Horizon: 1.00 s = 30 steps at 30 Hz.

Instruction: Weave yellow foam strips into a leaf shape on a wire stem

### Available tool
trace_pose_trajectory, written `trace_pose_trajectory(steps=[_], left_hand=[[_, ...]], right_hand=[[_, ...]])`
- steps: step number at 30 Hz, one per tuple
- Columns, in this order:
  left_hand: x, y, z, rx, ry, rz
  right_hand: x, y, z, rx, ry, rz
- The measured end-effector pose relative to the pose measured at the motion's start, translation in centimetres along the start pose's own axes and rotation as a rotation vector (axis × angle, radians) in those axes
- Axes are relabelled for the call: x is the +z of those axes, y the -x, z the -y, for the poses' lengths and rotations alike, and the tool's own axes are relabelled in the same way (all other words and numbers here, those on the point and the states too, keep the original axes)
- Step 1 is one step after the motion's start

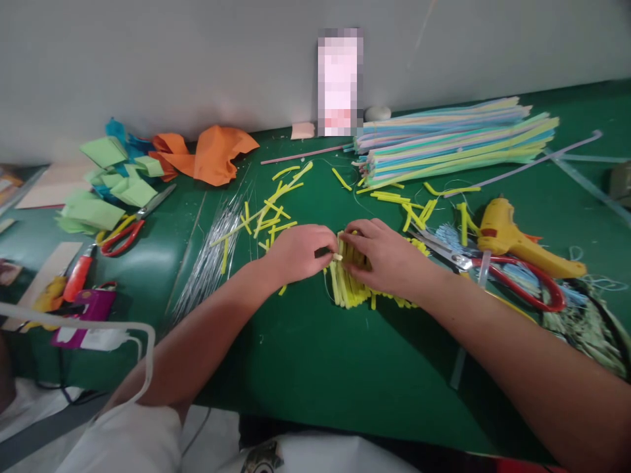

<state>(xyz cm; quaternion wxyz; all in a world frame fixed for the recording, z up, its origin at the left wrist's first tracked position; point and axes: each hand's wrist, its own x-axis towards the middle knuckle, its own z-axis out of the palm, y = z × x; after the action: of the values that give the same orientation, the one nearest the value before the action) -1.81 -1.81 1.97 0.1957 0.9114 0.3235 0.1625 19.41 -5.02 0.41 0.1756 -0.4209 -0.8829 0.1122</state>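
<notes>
A green table [305, 368] stands by a gray wall [197, 52], with red-handled scissors [463, 263] and a yellow glue gun [500, 226] crowding the right. In the middle lies a row of yellow sticks [340, 289] — the left hand [303, 253] pinches a small piece [338, 257], the right hand [387, 256] curls on top, its grip hidden.

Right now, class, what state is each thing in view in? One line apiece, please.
Yellow row: strips side by side
Left hand: bent, fingertips at the row's left end
Right hand: curved over the row
Loose yellow strips: short, scattered
Pastel bundles: lying, strips gathered
Glue gun: lying on its side
Right-side scissors: lying down, blade gap unclear
Left-side scissors: lying down
Orange paper: creased
Green papers: folded
Phone: upright, screen lit, pixelated
</notes>
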Motion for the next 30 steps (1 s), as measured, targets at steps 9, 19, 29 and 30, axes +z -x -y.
trace_pose_trajectory(steps=[9,19,29,30], left_hand=[[-0.9,0.1,-0.7,0.092,-0.199,0.138],[-1.4,0.1,-1.2,0.178,-0.216,0.196],[-1.6,0.0,-1.2,-0.013,-0.179,0.108],[-1.6,0.0,-1.1,-0.114,-0.180,0.059]], right_hand=[[0.4,0.2,-0.6,-0.047,0.000,-0.035],[0.4,0.2,-0.7,-0.047,-0.028,-0.040],[0.8,0.1,-1.1,-0.044,-0.072,-0.075],[0.8,0.1,-1.0,-0.041,-0.077,-0.080]])
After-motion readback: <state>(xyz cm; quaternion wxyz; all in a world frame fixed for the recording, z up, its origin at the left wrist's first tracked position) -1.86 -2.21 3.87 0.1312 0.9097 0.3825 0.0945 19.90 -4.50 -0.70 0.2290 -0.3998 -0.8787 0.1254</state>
